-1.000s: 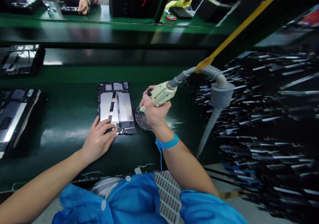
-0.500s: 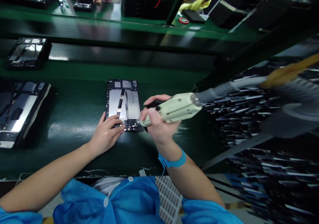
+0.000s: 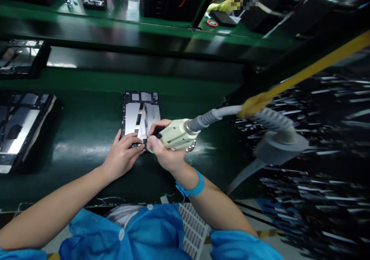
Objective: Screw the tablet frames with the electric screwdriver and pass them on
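Observation:
An opened tablet (image 3: 131, 115), its metal plate and flat cables showing, lies on the green bench. My left hand (image 3: 123, 152) is closed over its lower left corner, thumb along the side edge and fingers on the lower part. My right hand (image 3: 167, 152) grips a pale green electric screwdriver (image 3: 177, 135) with a grey cord. The tool tilts down to the left, its front end over the tablet's lower edge by my left fingertips. My right hand hides its tip and the tablet's lower right corner.
Stacks of opened tablets stand at left (image 3: 23, 125) and far left (image 3: 23, 57). The cord hangs from a yellow strap (image 3: 306, 77). A round thing with shiny dots (image 3: 191, 146) shows behind the screwdriver. Many thin dark parts (image 3: 318, 198) fill the right. Co-workers sit across the bench.
My right hand has moved left with the screwdriver, from the tablet's lower right corner toward my left fingertips. The cord swung left too. My left hand and the tablet stay nearly still.

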Motion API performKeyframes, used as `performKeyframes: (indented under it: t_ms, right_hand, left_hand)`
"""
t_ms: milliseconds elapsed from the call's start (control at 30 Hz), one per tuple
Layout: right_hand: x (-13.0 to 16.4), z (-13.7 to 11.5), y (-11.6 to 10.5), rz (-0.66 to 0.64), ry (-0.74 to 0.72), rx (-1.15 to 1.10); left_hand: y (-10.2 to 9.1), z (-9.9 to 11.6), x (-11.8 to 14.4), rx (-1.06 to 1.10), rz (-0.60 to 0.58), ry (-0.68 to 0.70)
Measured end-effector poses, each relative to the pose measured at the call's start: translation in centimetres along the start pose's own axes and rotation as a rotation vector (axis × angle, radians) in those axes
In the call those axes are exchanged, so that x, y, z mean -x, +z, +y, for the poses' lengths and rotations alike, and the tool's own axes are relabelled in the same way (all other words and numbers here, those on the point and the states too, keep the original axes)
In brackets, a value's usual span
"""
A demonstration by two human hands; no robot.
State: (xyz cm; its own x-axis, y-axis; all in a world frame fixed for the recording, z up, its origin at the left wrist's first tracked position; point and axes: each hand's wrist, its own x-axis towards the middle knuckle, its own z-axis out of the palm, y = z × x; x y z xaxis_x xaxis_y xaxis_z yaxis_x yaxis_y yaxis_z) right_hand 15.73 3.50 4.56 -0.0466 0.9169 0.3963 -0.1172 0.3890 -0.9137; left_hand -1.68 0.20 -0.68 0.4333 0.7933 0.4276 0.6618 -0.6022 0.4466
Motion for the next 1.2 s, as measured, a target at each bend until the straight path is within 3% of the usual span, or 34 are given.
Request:
performKeyframes:
  t_ms: [200,367,433,533,633,833,1200]
  right_hand:
    - [0.2,-0.2,0.3,-0.026,-0.090,0.122]
    - [-0.7,-0.6,-0.6,-0.058,-0.104,0.075]
    - [-1.8,-0.6,-1.9,0.049,-0.111,0.060]
    - [-3.9,-0.1,-4.5,0.327,-0.179,0.139]
    - [-5.4,1.1,-6.5,0.444,-0.182,0.203]
    - [-5.9,3.0,-7.5,0.444,-0.144,0.244]
    - [-6.0,4.3,-7.7,0.442,-0.133,0.246]
  left_hand:
    - [-0.1,-0.2,0.3,-0.024,0.010,0.028]
    - [0.0,-0.4,0.3,-0.018,0.013,0.027]
    - [0.0,-0.4,0.3,-0.013,0.007,0.023]
    - [0.0,-0.5,0.3,-0.013,0.002,0.022]
    - [0.0,-0.6,0.3,-0.009,0.000,0.033]
    - [0.0,-0.9,0.4,0.000,0.000,0.041]
    - [-0.1,-1.0,0.6,0.006,-0.005,0.038]
